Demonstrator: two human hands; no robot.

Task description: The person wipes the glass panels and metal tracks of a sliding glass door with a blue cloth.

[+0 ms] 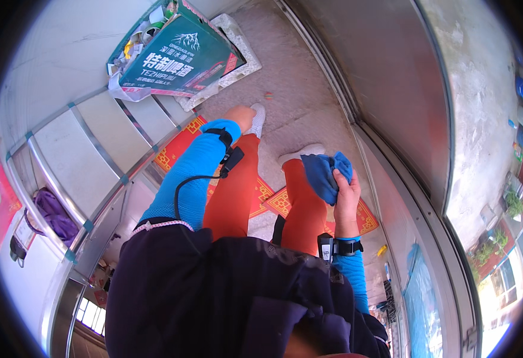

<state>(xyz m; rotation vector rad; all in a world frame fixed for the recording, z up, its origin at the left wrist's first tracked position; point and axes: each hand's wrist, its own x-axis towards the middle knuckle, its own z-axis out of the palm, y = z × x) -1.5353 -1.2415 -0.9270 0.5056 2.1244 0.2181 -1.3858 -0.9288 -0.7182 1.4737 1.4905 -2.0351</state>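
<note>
My right hand (347, 201) grips a bunched blue cloth (322, 179) with the thumb pressed on its near side. The cloth hangs in front of my right knee, over the red-orange trousers (304, 197). Farther forward, my left hand (240, 117) is stretched down past my left knee, close to a light knit shoe (257, 118). Its fingers are mostly turned away, so whether they touch the shoe or hold anything is hidden. The other light shoe (304, 153) stands partly behind the cloth. Both wrists carry black strapped devices over bright blue sleeves.
A green beer carton (172, 53) full of cans and scraps sits on a white foam slab (248, 53). Left is a metal-railed panel (82, 138) with a purple bag (55, 215). Red patterned paper sheets (178, 145) lie underfoot. A metal door frame (396, 174) runs along the right.
</note>
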